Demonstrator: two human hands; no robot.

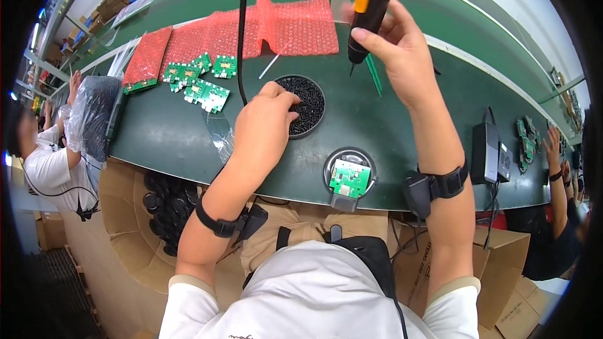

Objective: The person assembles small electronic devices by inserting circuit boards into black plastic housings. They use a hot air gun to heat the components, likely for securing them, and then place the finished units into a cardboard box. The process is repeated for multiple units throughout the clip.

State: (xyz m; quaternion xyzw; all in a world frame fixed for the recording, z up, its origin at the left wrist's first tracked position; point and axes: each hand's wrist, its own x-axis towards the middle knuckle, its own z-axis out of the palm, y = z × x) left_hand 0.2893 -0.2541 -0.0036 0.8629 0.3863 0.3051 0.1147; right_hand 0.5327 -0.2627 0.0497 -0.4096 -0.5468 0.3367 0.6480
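Note:
My left hand (262, 122) reaches over a round dish (323, 112) full of small black screws (308, 110). Its fingers are bent in a pinch at the near-left part of the dish; whatever sits between the tips is too small to make out. Raised above the table on the right, my right hand (402, 50) grips a black and yellow electric screwdriver (370, 12), its thin bit pointing down. Close to the table's front edge, a green circuit board (350, 177) lies in a round black housing (328, 166). Neither hand touches that housing.
Several green boards (207, 94) lie at the left, near red bubble wrap (295, 28). A black cable (243, 31) hangs behind the left hand. Right are a black box-shaped device (485, 150) and more boards (526, 141). Below, a carton (122, 213) holds black parts. Co-workers sit on both sides.

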